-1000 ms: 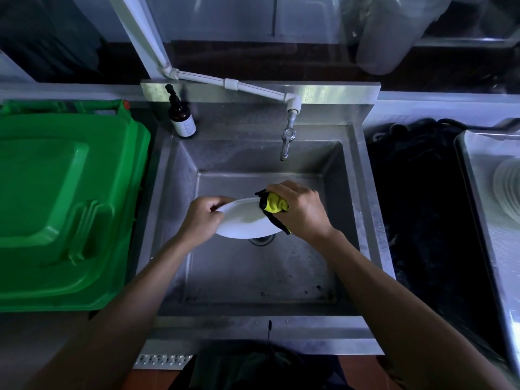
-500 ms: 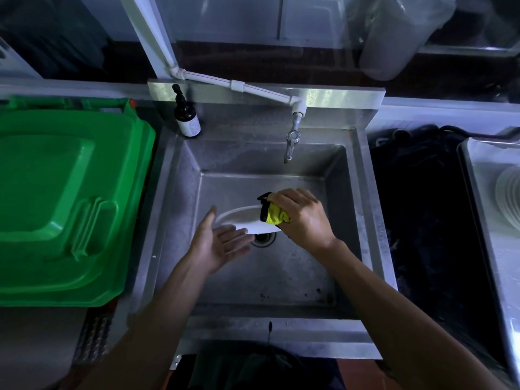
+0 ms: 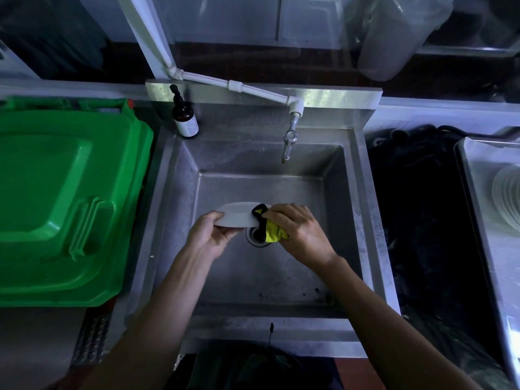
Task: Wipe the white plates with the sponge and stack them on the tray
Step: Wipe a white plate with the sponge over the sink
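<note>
Centre frame, over sink (image 3: 351, 209): plate (image 3: 239, 216) regripped, wiping resumed.
Left hand (image 3: 211, 237), open half a second before, pinched the plate's left edge; right hand (image 3: 298, 229) clutched sponge (image 3: 274, 233) against its right rim.

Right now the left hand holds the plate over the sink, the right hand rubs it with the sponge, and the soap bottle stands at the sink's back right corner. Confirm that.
Not quite: the bottle stands at the sink's back left corner, as the head view shows. The rest holds: the left hand holds the plate over the sink, and the right hand rubs it with the sponge.
</note>
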`<state>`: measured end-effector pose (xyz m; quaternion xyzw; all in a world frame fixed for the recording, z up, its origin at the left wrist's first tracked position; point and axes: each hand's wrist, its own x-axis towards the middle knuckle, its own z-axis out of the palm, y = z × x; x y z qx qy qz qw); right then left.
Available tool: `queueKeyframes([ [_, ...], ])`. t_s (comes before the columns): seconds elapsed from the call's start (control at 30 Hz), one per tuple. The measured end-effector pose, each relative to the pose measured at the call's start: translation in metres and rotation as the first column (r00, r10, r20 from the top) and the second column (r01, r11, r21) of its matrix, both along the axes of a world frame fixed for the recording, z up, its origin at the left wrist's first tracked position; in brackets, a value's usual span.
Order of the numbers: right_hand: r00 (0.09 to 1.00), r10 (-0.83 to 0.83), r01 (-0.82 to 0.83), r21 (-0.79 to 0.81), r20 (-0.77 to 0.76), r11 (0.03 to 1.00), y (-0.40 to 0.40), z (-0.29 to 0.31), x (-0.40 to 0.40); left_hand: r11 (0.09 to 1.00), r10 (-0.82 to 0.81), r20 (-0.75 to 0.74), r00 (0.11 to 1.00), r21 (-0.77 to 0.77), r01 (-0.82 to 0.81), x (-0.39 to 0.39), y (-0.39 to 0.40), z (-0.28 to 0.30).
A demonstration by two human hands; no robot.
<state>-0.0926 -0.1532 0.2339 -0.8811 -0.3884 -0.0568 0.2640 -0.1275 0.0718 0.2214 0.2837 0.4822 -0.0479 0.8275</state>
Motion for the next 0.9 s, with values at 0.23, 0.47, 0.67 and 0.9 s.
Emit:
queueKeyframes([
  [0.23, 0.928, -0.123, 0.176, 0.123, -0.352, 0.977, 0.022, 0.009, -0.007, 0.982, -0.104, -0.004, 0.995, 0.155, 0.104, -0.013, 0.000, -0.008],
  [0.47, 0.762, -0.212, 0.336, 0.093, -0.611, 0.937, 0.052, 0.003, -0.009, 0.963, -0.214, 0.062, 0.975, 0.181, 0.200, -0.021, -0.007, -0.009],
  [0.67, 0.820, -0.174, 0.266, 0.093, -0.546, 0.960, 0.056, 0.002, -0.017, 0.975, -0.166, 0.120, 0.979, 0.168, 0.145, -0.028, -0.005, -0.003],
  [0.9, 0.901, -0.142, 0.198, 0.098, -0.410, 0.975, 0.061, 0.002, -0.026, 0.976, -0.151, 0.194, 0.969, 0.187, 0.115, -0.024, -0.007, 0.005],
])
